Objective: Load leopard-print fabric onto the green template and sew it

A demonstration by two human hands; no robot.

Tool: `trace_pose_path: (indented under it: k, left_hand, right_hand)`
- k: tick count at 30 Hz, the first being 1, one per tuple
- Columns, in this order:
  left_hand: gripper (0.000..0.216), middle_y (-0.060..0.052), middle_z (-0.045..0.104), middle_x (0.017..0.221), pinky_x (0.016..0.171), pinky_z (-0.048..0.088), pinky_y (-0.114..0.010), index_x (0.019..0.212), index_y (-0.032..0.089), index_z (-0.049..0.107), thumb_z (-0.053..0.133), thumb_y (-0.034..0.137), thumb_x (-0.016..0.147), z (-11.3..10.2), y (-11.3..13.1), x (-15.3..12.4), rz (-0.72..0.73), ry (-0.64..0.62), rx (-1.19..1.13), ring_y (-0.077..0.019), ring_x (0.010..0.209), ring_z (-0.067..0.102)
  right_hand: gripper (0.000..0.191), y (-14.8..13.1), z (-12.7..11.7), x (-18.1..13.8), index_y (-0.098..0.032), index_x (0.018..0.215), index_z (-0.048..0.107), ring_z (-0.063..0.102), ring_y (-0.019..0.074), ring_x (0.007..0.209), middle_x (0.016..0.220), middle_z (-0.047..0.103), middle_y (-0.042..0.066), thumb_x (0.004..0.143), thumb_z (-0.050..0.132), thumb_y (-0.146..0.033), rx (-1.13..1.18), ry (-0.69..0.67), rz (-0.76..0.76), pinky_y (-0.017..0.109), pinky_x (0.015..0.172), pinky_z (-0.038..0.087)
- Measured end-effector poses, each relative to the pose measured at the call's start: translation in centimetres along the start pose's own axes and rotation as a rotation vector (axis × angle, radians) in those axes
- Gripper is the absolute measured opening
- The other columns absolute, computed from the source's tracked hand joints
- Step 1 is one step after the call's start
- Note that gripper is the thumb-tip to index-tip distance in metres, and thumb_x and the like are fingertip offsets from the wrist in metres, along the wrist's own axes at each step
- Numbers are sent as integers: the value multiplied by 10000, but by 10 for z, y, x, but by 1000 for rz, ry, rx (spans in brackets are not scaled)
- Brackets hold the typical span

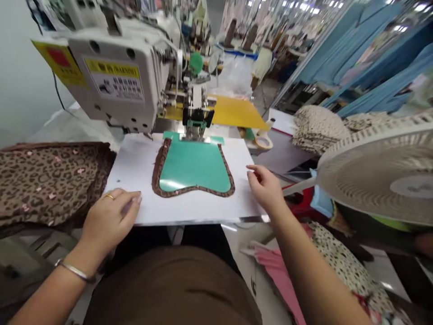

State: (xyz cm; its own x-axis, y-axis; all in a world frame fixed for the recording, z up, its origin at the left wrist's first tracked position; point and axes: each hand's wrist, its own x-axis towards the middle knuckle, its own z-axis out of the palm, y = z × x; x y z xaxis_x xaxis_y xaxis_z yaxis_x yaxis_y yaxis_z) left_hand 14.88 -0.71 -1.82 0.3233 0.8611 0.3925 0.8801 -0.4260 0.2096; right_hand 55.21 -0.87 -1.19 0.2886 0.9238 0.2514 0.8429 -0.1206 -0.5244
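Note:
My left hand rests at the left front of a white board, its fingers loosely bent and nothing visible in them. Over the board's right edge is my right hand, thumb and forefinger slightly apart, also holding nothing. Between them lies a green template with a curved front edge. Brown leopard-print fabric shows as a border around its sides and front. A metal clamp of the sewing machine stands at the template's back edge. Neither hand touches the template.
A stack of leopard-print pieces lies at the left. To the right stand a fan and a pile of spotted cloth. A tape roll sits behind the board's right corner, near a yellow sheet. Blue fabric hangs beyond.

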Motion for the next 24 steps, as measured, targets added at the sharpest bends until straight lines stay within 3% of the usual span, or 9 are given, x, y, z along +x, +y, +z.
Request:
trace_pose_path:
  k: [2, 6, 10, 17, 22, 24]
  left_hand:
    - [378, -58, 672, 812, 766, 483, -328, 894, 175, 689, 386, 391, 958, 3, -1, -5, 6, 51, 65, -202, 804, 629]
    - [370, -14, 608, 652, 656, 428, -307, 826, 199, 662, 377, 401, 949, 11, 0, -14, 19, 115, 195, -177, 701, 594]
    - [332, 3, 632, 628, 626, 422, -280, 803, 208, 656, 415, 391, 938, 11, -1, -20, 92, 103, 216, -154, 665, 604]
    - [207, 13, 676, 641, 567, 413, -268, 787, 173, 660, 539, 281, 916, 14, -2, -17, 260, 318, 276, -163, 629, 639]
    - [127, 9, 684, 697, 658, 451, -282, 816, 169, 638, 576, 231, 908, 13, -12, -18, 393, 369, 75, -143, 638, 650]
    - [120, 25, 699, 721, 703, 476, -279, 823, 194, 655, 594, 269, 893, 17, -20, -21, 362, 370, -44, -133, 648, 659]
  right_hand:
    - [313, 0, -1, -14, -184, 1037, 681, 542, 183, 662, 729, 627, 40, 867, 478, -351, -56, -6, 82, 313, 661, 403]
    - [272, -2, 3, -27, -212, 1030, 685, 547, 189, 731, 768, 641, 32, 872, 492, -320, -92, 7, 79, 307, 684, 362]
    - [288, 2, 2, -29, -204, 1025, 686, 534, 171, 692, 734, 625, 19, 880, 468, -323, 29, 49, 97, 291, 660, 356]
    - [300, 3, 1, -27, -204, 1005, 696, 575, 186, 706, 773, 676, 35, 873, 466, -345, 109, 61, 66, 290, 647, 370]
    - [324, 4, 1, -25, -196, 1009, 682, 630, 212, 757, 844, 713, 63, 894, 435, -371, 163, 95, 58, 302, 678, 422]
    - [337, 5, 0, -25, -193, 1001, 672, 647, 217, 787, 883, 720, 70, 909, 411, -385, 187, 117, 62, 300, 692, 446]
